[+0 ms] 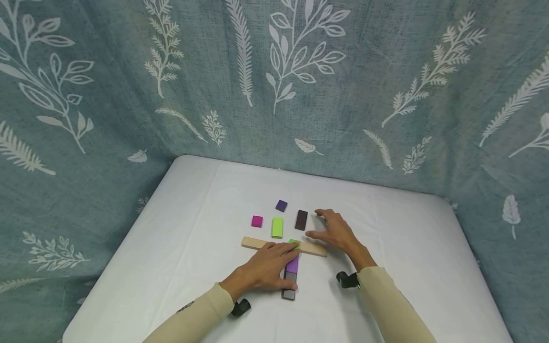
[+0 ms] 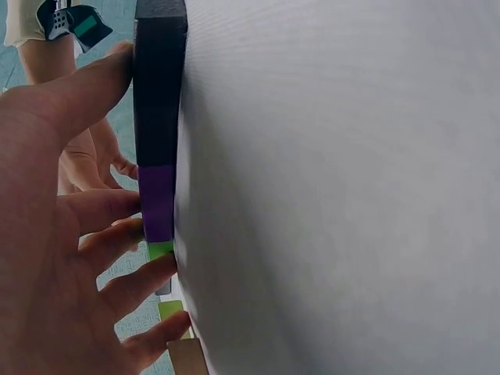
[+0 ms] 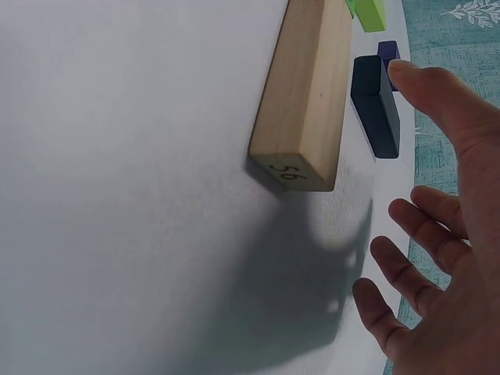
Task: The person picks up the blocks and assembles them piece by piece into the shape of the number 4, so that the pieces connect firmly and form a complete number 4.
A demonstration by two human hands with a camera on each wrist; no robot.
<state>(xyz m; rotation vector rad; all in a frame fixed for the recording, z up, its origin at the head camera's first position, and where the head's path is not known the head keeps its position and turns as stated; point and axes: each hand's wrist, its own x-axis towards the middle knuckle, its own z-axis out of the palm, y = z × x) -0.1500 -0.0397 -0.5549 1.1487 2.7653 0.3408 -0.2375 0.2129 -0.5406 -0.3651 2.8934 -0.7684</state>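
Note:
My left hand (image 1: 270, 264) rests with spread fingers along a lengthwise row of blocks. In the left wrist view its thumb lies against a dark block (image 2: 158, 94), and the fingertips touch the purple block (image 2: 157, 203) and the green ones beyond. A grey block (image 1: 289, 295) ends the row nearest me. A long plain wooden block (image 1: 314, 249) crosses at the row's far end, partly hidden by the left fingers. My right hand (image 1: 336, 232) hovers with fingers apart beside a black block (image 1: 301, 220), holding nothing; its thumb overlaps a small dark purple block (image 3: 387, 51) in the right wrist view.
A lime green block (image 1: 277, 227), a small magenta block (image 1: 257, 221) and the small dark purple block lie beyond the wooden one. A white-covered table (image 1: 193, 205) carries everything. A patterned blue-green curtain (image 1: 257, 133) hangs along its far and side edges.

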